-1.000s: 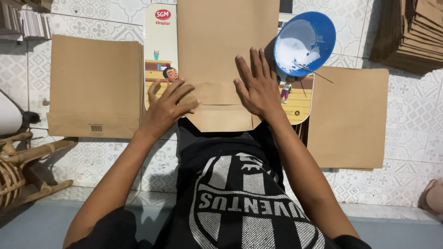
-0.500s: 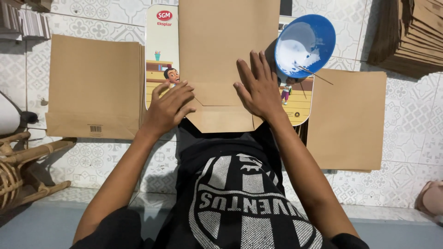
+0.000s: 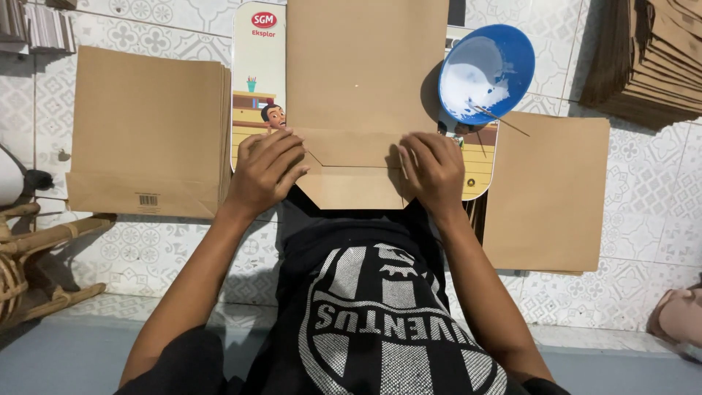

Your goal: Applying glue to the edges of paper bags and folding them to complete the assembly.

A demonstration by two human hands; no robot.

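A brown paper bag [image 3: 365, 80] lies flat in front of me on a printed board [image 3: 257, 88]. Its near end is folded up into a flap [image 3: 356, 179] with slanted corners. My left hand [image 3: 265, 172] presses on the left end of the flap, fingers curled. Over at the flap's right end my right hand [image 3: 433, 172] presses down, knuckles bent. Neither hand grips anything.
A blue bowl [image 3: 488, 72] with white paste and a thin stick stands at the upper right. A stack of flat brown bags [image 3: 146, 132] lies on the left, another brown sheet [image 3: 545, 190] on the right, more stacks [image 3: 654, 58] at the far right. Wooden furniture [image 3: 36, 256] stands lower left.
Both hands have slid down from the bag's body onto the folded flap. My right hand went from flat with spread fingers to curled and pressing.
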